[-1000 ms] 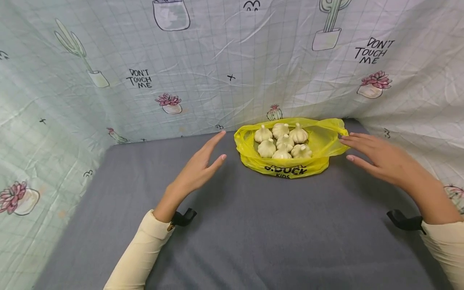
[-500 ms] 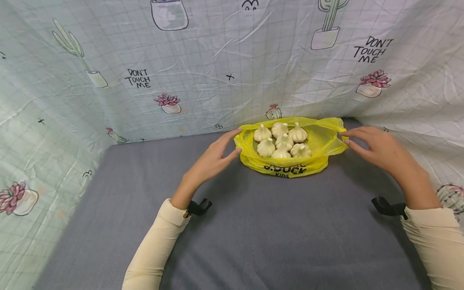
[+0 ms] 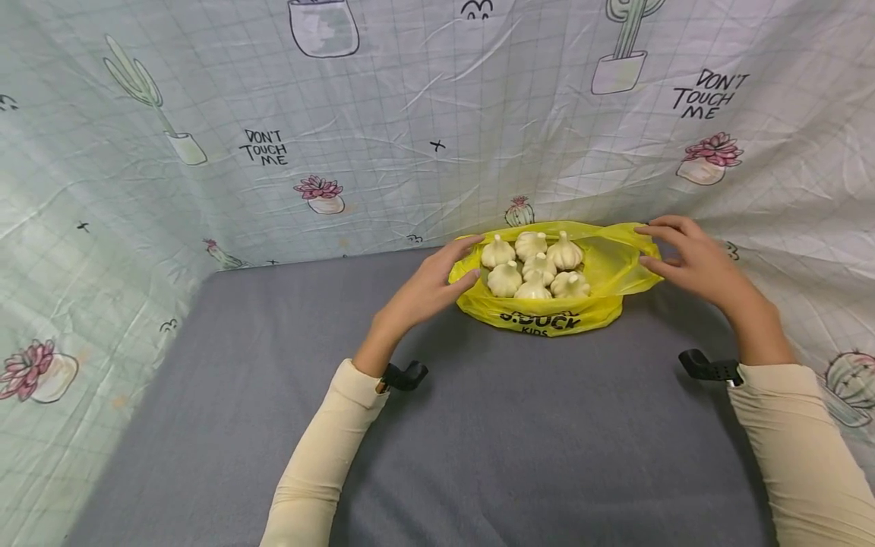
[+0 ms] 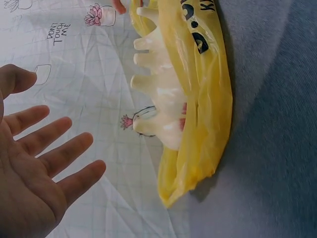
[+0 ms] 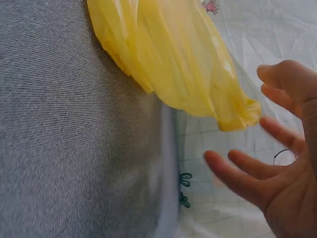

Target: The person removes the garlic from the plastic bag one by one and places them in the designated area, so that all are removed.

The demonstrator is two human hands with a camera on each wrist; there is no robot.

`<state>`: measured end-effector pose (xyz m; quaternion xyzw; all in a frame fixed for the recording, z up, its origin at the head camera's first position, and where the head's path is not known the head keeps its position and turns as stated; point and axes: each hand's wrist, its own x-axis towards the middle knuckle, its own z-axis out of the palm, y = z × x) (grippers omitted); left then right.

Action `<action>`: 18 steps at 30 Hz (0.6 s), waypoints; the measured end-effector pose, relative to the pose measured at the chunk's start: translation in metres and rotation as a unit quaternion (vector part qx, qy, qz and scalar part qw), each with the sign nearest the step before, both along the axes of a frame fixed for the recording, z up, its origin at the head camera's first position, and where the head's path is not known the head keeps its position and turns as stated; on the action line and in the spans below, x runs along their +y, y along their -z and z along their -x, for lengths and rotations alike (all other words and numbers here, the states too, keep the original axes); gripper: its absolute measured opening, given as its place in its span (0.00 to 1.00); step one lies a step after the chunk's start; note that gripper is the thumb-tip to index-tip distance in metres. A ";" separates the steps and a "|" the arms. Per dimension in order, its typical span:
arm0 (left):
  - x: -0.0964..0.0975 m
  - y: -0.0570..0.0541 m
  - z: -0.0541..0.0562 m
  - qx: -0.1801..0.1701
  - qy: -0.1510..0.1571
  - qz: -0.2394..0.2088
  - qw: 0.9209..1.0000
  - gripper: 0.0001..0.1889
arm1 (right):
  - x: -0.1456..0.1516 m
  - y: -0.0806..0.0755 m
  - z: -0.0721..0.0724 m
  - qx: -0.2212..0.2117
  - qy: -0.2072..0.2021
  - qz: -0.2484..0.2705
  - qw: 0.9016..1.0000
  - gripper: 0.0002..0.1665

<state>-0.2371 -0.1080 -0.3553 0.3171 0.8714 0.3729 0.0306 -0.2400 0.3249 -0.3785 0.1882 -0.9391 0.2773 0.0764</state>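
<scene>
A yellow plastic bag (image 3: 595, 310) with dark lettering lies with its mouth spread upward, holding several white garlic bulbs (image 3: 504, 279). My left hand (image 3: 425, 292) overlaps the bag's left end in the head view, its thumb and fingers spread apart. The left wrist view has that hand (image 4: 37, 171) with the palm showing, off to the side of the bag (image 4: 205, 114) and bulbs (image 4: 166, 106). At the bag's right end, my right hand (image 3: 707, 264) has its fingers loosely bent. Close to the bag's tip (image 5: 240, 116), the right hand (image 5: 277, 173) holds nothing in the right wrist view.
Under the bag is a table with grey cloth (image 3: 547, 441). A pale curtain (image 3: 383, 99) printed with cacti and words hangs right behind the bag and along both sides. Black straps (image 3: 405, 376) sit at both wrists, beside cream sleeves (image 3: 328, 448).
My left hand has moved right, from beside the bag to over its left end. My right hand has come in leftward and slightly up to the right end. The bag and bulbs stay put.
</scene>
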 end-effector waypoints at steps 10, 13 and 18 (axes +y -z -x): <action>0.016 0.005 0.013 -0.051 0.021 -0.045 0.997 0.30 | 0.006 0.008 0.022 -0.129 -0.020 0.071 0.989 0.39; 0.019 0.007 0.017 -0.070 0.034 -0.069 0.995 0.30 | 0.007 0.008 0.024 -0.155 -0.016 0.084 0.984 0.38; 0.026 0.008 0.024 -0.074 0.052 -0.084 0.992 0.30 | 0.005 0.006 0.024 -0.161 -0.024 0.099 0.982 0.36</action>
